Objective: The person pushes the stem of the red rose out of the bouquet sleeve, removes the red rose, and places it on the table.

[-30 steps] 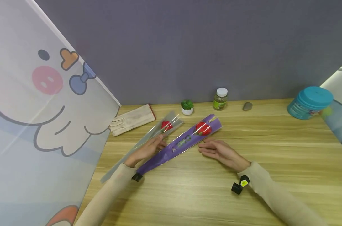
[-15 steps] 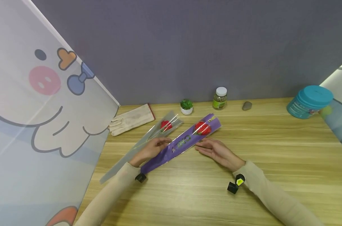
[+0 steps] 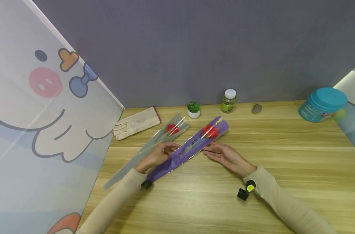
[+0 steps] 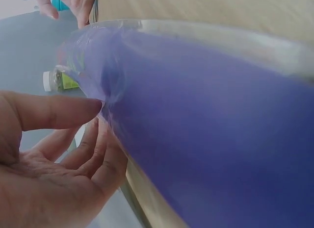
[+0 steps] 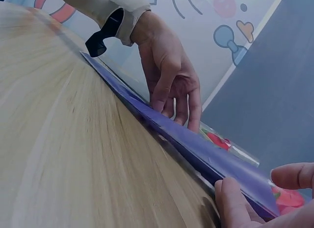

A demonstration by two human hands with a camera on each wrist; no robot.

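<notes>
A red rose in a purple wrapper (image 3: pixel 192 148) lies diagonally between both hands. My left hand (image 3: pixel 158 155) pinches its left edge: in the left wrist view the thumb (image 4: pixel 73 110) presses the film, with the other fingers curled at the underside. My right hand (image 3: pixel 228 157) is at the opposite edge below the bloom. In the right wrist view its straight fingers (image 5: pixel 230 201) touch that edge, with the thumb (image 5: pixel 294 175) raised apart above it. Behind the left hand lies a second red rose (image 3: pixel 172 129) in a clear sleeve, partly covered by that hand.
Along the back of the wooden table (image 3: pixel 200 201) are a cotton glove (image 3: pixel 137 123), a small potted plant (image 3: pixel 194 110), a white-lidded jar (image 3: pixel 228 101) and a grey stone (image 3: pixel 257 108). A blue tub (image 3: pixel 323 104) stands at the far right. Walls (image 3: pixel 177 55) enclose the back and sides.
My left hand has come from over the clear sleeve onto the purple wrapper's edge. My right hand has moved slightly left to the wrapper. The wrapper's narrow end has shifted a little right.
</notes>
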